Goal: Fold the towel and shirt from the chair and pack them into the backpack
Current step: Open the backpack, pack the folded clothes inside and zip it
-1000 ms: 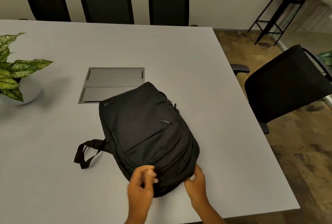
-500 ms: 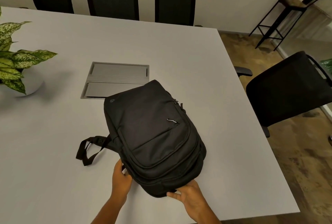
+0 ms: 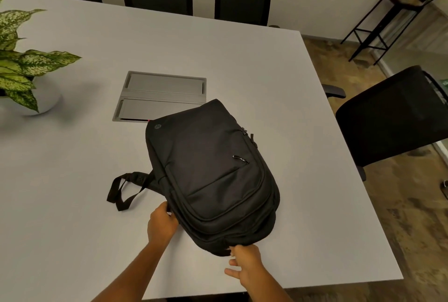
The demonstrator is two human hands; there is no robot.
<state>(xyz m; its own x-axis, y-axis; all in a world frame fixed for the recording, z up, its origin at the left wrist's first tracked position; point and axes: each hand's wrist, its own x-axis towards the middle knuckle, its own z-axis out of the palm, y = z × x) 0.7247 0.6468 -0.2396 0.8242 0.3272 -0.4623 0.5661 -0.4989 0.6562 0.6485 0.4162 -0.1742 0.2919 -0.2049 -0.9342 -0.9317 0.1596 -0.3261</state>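
Observation:
A black backpack (image 3: 208,175) lies flat and zipped on the white table (image 3: 72,204), its top end nearest me and a strap loop (image 3: 121,190) sticking out to the left. My left hand (image 3: 161,224) grips the backpack's left side near the top. At the near edge, my right hand (image 3: 246,265) pinches the fabric with thumb and fingers. No towel or shirt is in view.
A grey cable hatch (image 3: 162,95) is set in the table behind the backpack. A potted plant (image 3: 21,69) stands at the far left. A black office chair (image 3: 392,115) sits right of the table, three black chairs line the far side, and a stool (image 3: 397,8) stands at the back right.
My left hand has slid from the backpack's near end to its left side. My right hand has shifted along the near edge. The backpack has barely moved.

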